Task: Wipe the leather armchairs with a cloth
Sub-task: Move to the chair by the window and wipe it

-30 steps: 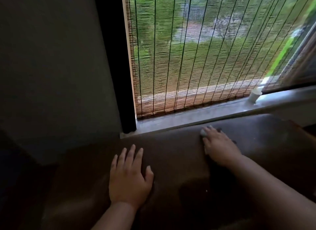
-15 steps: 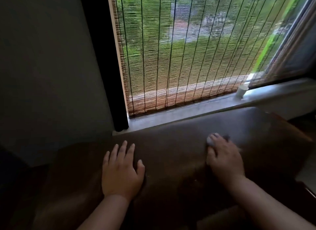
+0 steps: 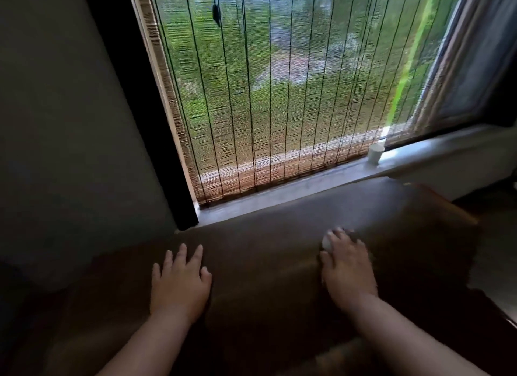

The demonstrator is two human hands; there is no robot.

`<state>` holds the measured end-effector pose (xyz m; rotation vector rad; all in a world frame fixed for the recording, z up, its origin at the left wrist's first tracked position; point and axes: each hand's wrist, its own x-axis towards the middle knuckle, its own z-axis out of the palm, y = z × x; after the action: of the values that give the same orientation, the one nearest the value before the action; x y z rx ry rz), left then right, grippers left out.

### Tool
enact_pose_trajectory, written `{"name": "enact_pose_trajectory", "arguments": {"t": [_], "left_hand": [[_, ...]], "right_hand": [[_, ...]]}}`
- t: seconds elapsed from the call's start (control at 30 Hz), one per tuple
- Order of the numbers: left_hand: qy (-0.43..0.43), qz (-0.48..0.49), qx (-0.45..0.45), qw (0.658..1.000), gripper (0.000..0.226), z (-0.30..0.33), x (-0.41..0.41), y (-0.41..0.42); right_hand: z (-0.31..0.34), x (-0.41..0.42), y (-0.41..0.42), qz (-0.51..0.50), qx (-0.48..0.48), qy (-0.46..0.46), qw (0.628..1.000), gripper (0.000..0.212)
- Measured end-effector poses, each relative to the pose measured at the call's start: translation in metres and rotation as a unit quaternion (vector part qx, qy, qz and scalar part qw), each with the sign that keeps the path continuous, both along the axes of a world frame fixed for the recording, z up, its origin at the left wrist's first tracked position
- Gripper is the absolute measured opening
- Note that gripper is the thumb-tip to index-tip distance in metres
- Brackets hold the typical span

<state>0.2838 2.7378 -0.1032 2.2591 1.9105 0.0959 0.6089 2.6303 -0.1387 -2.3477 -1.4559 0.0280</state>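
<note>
Mid-wipe, I reckon: right hand (image 3: 348, 269) presses cloth (image 3: 326, 243) on armchair (image 3: 265, 263) top, toward its right edge; finger grip unclear. Left hand (image 3: 179, 284) flat, fingers spread, bracing. Next: sweep cloth along.

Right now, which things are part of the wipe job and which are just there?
Job: armchair; cloth under right hand; left hand flat on the leather.
Just there: blind; sill; white cup on the sill.
</note>
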Motion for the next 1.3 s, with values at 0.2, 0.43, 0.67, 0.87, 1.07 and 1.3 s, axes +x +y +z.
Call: {"name": "enact_pose_trajectory", "arguments": {"t": [0.2,0.43,0.67,0.87,1.07,1.3], "left_hand": [[-0.074,-0.075,0.037,0.994,0.060,0.023,0.099,-0.016],[-0.008,-0.054,0.061,0.997,0.069,-0.005,0.172,-0.022],[-0.008,-0.066,0.096,0.993,0.066,-0.022,0.175,-0.012],[-0.023,-0.061,0.110,0.992,0.066,-0.026,0.179,-0.009],[-0.020,-0.079,0.122,0.989,0.066,-0.030,0.177,-0.004],[-0.027,-0.066,0.132,0.989,0.065,-0.033,0.178,-0.001]], "right_hand": [[0.022,-0.025,0.012,0.303,-0.041,-0.051,0.951,0.056],[0.046,0.109,0.025,0.013,-0.058,0.006,0.998,0.054],[0.026,0.062,0.023,0.291,-0.063,-0.083,0.951,0.053],[0.067,0.145,0.085,0.061,-0.144,-0.029,0.987,0.055],[0.064,0.032,0.105,0.336,-0.132,0.009,0.932,0.056],[0.060,0.171,0.129,0.028,-0.133,0.020,0.991,0.056]]}}
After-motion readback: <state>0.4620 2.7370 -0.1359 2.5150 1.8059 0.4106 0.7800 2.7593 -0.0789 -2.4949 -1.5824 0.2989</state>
